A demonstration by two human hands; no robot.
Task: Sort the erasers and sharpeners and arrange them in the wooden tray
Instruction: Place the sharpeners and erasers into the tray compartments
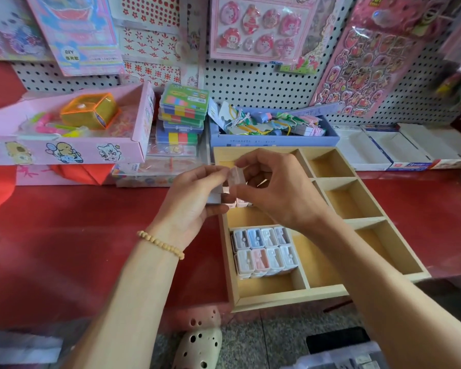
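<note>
Sharpener (237, 176) pinched between left hand (194, 198) and right hand (274, 190) fingertips over tray (277, 295); likely light, rigid, slick plastic; hold flat sides.

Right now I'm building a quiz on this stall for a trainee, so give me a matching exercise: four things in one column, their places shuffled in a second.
Things:
1. block of sharpeners
2. orange box
3. small pale item
4. beaded bracelet

Places:
A. inside the pink box at the far left
B. pinched between the left hand and right hand
C. round the left wrist
D. in the near left compartment of the wooden tray

Pairs: 1-D, 2-A, 3-B, 4-C
</note>
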